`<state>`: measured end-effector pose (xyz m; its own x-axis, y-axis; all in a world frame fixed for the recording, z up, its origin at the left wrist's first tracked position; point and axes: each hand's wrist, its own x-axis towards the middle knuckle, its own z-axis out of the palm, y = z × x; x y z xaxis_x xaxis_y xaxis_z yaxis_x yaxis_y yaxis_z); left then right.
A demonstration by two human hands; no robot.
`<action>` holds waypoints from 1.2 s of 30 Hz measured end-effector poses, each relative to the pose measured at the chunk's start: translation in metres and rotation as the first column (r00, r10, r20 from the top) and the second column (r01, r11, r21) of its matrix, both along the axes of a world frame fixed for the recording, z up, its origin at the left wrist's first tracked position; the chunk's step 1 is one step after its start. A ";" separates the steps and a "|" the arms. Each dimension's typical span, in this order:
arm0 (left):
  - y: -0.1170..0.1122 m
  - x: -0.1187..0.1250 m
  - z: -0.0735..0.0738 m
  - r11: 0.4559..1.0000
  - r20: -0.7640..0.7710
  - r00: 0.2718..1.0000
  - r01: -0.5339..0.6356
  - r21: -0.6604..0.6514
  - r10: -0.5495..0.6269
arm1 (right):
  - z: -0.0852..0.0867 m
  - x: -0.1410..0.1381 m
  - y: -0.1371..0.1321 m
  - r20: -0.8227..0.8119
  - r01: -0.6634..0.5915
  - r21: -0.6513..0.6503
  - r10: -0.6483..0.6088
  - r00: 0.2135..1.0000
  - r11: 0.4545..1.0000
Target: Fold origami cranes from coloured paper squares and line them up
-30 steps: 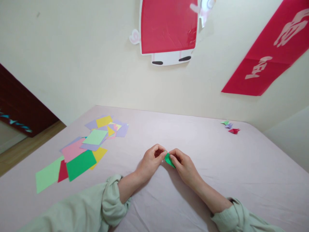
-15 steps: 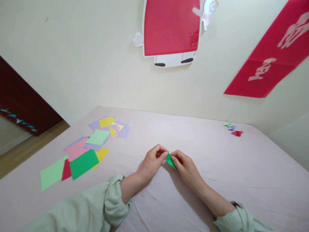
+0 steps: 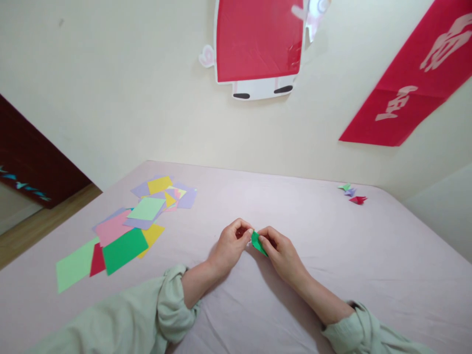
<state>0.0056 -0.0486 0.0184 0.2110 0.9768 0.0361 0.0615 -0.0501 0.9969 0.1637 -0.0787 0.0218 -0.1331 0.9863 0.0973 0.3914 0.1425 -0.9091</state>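
Green folded paper (image 3: 259, 244), small and pointed, pinched between the fingertips of the left hand (image 3: 231, 246) and right hand (image 3: 280, 253) just above the pink tabletop (image 3: 368, 255). Both grips are pressed together on it, one at each end. Likely feather-light, thin and easily creased; best held at the folded edges, close to the tips. Left of the grip lie loose coloured sheets (image 3: 125, 231); far right, three finished folds (image 3: 352, 192).

Green paper piece (image 3: 259, 243), between left hand (image 3: 229, 247) and right hand (image 3: 283, 254), is showing matt, sharply creased. Pink cloth (image 3: 350, 255) under the wrists is wrinkling softly. Red poster (image 3: 258, 39) beyond is gleaming glossy.
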 end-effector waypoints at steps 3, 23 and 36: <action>-0.001 0.001 0.003 1.000 0.006 1.000 0.003 -0.011 -0.003 | 0.001 0.000 0.000 -0.018 0.002 -0.003 -0.002 1.000 1.000; 0.000 0.001 -0.004 0.999 -0.034 0.999 0.036 0.025 -0.035 | -0.001 -0.001 0.001 -0.014 0.003 -0.016 -0.003 1.000 1.000; -0.001 0.000 0.004 0.999 -0.042 0.998 0.038 0.024 -0.037 | 0.001 -0.002 -0.001 -0.018 -0.005 -0.006 0.005 1.000 1.000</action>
